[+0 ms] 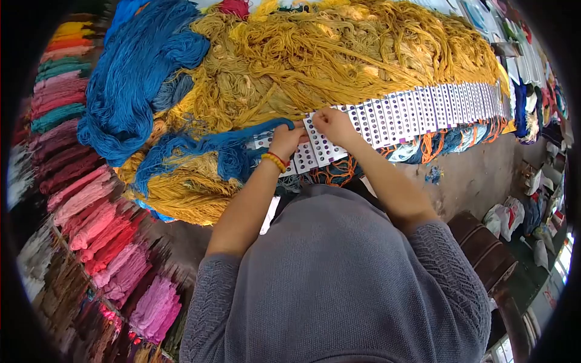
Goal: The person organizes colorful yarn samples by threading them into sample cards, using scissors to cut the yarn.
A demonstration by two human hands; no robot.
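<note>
A row of white cards with dark round holes [417, 109] lies along the near side of a heap of mustard-yellow yarn [315, 51]. At the left part of this row, my left hand [285, 140] is closed around the end of a blue yarn bundle [242, 137], which trails off to the left. My right hand [334, 127] sits just to its right over the cards, with fingers curled together in a pinch. What lies between those fingertips is too small to make out. A red and yellow bracelet [276, 161] circles my left wrist.
Thick blue yarn hanks [130, 72] lie on the heap's left. Pink and red yarn hanks [100, 227] hang on a rack at far left. Orange and blue yarn [345, 174] shows below the cards. A brown seat [484, 248] and plastic bags [505, 216] are at right.
</note>
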